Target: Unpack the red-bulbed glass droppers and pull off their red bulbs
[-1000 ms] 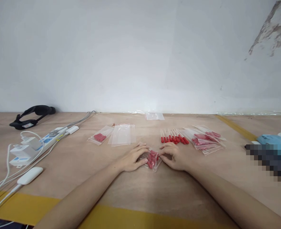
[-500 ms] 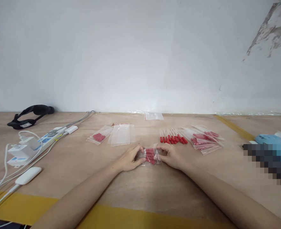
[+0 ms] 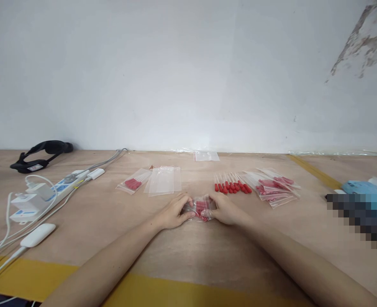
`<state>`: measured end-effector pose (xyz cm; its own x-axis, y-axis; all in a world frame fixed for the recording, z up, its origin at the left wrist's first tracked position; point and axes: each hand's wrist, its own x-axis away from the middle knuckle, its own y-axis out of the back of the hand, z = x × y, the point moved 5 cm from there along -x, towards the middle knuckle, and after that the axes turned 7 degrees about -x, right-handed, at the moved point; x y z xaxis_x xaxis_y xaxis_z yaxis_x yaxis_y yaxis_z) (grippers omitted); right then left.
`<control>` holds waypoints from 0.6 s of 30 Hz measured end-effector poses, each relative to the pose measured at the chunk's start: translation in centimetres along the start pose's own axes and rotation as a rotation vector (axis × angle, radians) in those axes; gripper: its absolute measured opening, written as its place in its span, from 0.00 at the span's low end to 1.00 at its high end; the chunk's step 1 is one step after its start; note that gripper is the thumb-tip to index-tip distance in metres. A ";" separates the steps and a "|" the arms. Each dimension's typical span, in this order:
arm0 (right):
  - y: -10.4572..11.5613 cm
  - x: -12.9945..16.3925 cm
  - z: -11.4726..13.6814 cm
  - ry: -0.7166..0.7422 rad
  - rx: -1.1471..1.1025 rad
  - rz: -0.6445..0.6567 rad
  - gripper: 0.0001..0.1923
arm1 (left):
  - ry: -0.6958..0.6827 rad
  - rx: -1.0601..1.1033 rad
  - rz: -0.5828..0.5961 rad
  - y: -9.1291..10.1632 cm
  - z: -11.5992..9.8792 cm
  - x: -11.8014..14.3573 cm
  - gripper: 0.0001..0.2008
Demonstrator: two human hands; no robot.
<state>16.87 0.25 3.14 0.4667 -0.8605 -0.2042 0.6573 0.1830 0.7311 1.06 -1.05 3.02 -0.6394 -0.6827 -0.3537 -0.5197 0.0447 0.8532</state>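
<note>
Between my hands is a clear plastic bag point(image 3: 200, 209) with several red-bulbed pieces inside, low over the wooden table. My left hand point(image 3: 176, 211) grips its left end between thumb and fingers. My right hand point(image 3: 222, 209) pinches the right side, thumb across the front of the plastic. Just beyond my right hand lies a row of loose droppers point(image 3: 233, 186), red bulbs towards me and thin clear stems pointing away. To their right is a pile of filled bags point(image 3: 273, 187). Flat clear bags point(image 3: 163, 181) lie beyond my left hand, beside one filled bag point(image 3: 133, 182).
A power strip point(image 3: 63, 187) with chargers and white cables runs along the left. Behind it sits a black strap-like object point(image 3: 41, 155). Another flat bag point(image 3: 207, 156) lies by the wall. A blue packet point(image 3: 361, 187) and a pixelated dark patch are at the right.
My right hand has shifted slightly left along the bag, its thumb now over the red pieces. The bag looks more bunched up. My left hand has barely moved.
</note>
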 end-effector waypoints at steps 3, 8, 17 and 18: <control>-0.4 0.0 -0.3 0.006 -0.083 0.076 0.08 | 0.036 -0.002 0.020 0.0 0.1 0.0 0.08; -0.7 -0.1 -0.6 0.030 -0.221 0.035 0.06 | 0.093 -0.001 0.040 0.0 0.3 0.2 0.09; -0.5 0.2 -2.9 -0.370 -0.879 0.105 0.16 | 0.103 -0.011 0.061 0.0 0.5 0.2 0.09; -0.6 0.3 -3.0 -0.395 -0.956 0.104 0.17 | 0.104 -0.015 0.061 0.0 0.5 0.2 0.09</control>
<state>18.36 1.30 0.70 0.4337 -0.8820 0.1844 0.9005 0.4169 -0.1237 0.70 -0.82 2.76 -0.6069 -0.7510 -0.2601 -0.4725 0.0777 0.8779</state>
